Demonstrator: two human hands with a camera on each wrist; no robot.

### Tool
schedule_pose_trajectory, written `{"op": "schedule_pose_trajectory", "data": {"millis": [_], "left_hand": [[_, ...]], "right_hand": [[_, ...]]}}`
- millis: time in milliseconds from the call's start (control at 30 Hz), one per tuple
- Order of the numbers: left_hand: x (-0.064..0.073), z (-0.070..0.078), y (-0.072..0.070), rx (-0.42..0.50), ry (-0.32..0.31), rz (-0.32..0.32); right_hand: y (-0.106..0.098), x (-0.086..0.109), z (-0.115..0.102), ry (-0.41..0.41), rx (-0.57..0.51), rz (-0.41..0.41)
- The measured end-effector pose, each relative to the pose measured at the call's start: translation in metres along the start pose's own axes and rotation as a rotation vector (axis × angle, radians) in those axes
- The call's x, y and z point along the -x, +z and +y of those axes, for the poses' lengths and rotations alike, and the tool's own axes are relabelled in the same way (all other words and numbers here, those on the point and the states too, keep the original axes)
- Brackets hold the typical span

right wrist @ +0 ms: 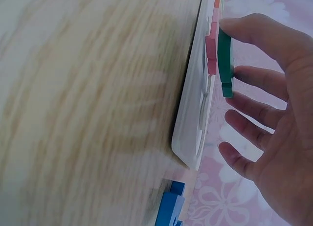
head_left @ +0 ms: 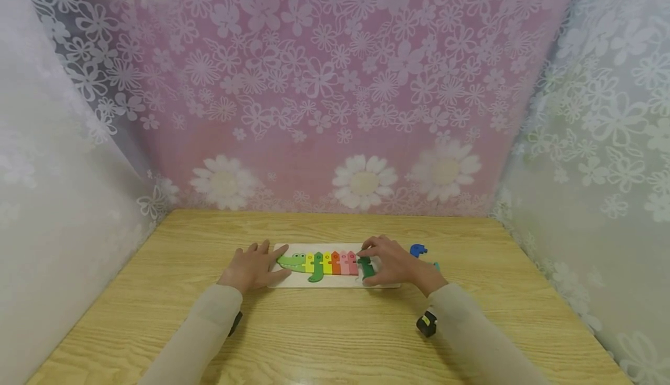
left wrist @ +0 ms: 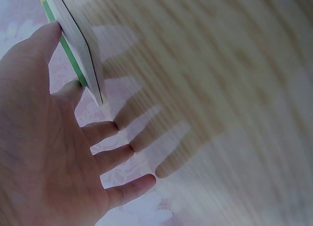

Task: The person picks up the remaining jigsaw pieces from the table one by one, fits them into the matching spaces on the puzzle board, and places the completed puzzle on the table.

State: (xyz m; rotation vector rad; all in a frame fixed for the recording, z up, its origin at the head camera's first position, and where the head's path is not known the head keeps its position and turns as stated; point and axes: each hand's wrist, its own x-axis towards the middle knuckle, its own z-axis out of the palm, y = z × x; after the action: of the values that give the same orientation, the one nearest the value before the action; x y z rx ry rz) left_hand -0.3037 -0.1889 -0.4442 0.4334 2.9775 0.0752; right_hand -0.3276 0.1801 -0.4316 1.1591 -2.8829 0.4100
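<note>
A white wooden puzzle board [head_left: 335,282] lies on the table, holding a crocodile made of a green head piece [head_left: 292,264] and several yellow, green, orange and pink body pieces. My left hand [head_left: 251,267] rests at the board's left end with fingers spread; its thumb and forefinger touch the head end. Over the right part of the board, my right hand [head_left: 395,261] pinches a dark green puzzle piece [right wrist: 224,59] between thumb and fingers. In the right wrist view that piece stands slightly off the board, beside the pink pieces [right wrist: 212,47].
Right of the board lies a blue puzzle piece [head_left: 417,250], with a teal piece [head_left: 437,266] partly hidden behind the right wrist. The wooden table [head_left: 335,332] meets a pink flowered curtain [head_left: 314,111] at the back and pale flowered curtains on both sides.
</note>
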Motion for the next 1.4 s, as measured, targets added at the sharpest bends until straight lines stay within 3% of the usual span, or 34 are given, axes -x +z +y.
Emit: {"op": "schedule_pose_trajectory", "data": {"millis": [1100,1400], "left_hand": [[0.002,-0.001,-0.003,0.010,-0.013,-0.012],[0.005,0.005,-0.007,0.029,0.002,-0.016]], "right_hand": [[0.006,-0.011,-0.005,0.012,-0.014,-0.025],[0.008,-0.008,-0.004,0.019,0.015,-0.025]]}}
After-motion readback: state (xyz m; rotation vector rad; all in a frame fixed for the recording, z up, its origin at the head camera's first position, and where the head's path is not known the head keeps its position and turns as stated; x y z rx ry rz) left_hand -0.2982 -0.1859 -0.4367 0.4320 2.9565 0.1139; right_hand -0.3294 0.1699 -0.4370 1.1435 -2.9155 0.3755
